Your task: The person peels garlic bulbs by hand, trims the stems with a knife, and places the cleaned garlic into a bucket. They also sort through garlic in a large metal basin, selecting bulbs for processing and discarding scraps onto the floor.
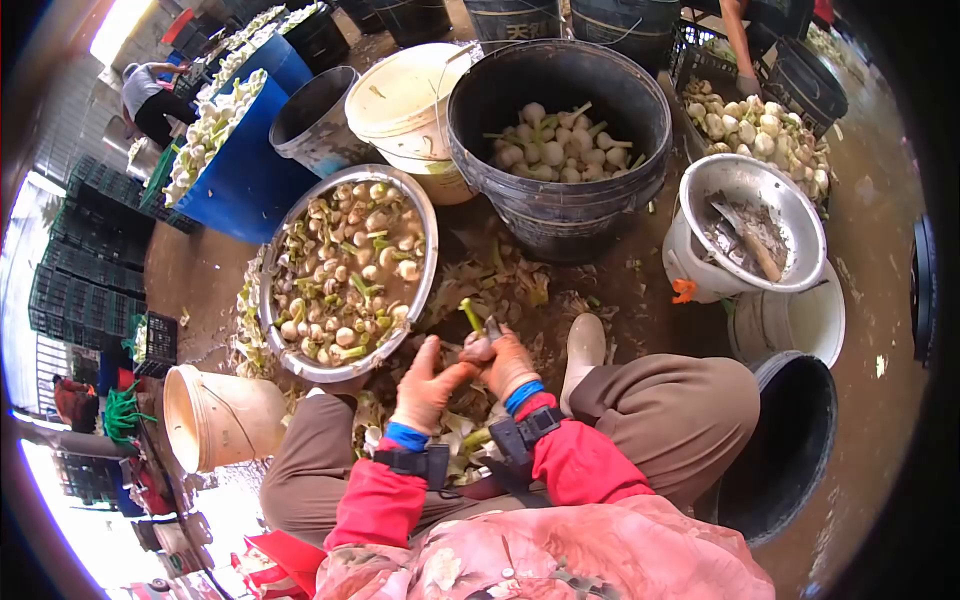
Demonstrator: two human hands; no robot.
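Note:
Both my hands wear orange gloves with blue bands at the wrists, and they meet over the floor between my knees. Fingers and thumb of my right hand (508,364) are closed around a garlic bulb (478,348) with a short green stem pointing up. A small dark grey piece, perhaps a blade, shows beside the bulb; I cannot make it out. My left hand (428,388) is close on the left, thumb and forefinger spread apart, thumb tip near the bulb. Ahead to the left, a wide metal basin (428,270) holds many garlic bulbs in brownish water.
A large black bucket (560,215) holds peeled bulbs. At right, a metal bowl (690,195) with a knife (750,240) sits on a white bucket. Beyond are a garlic heap (760,130) and a co-worker's arm (738,45). Peelings (500,285) litter the floor; a cream bucket (225,420) lies left.

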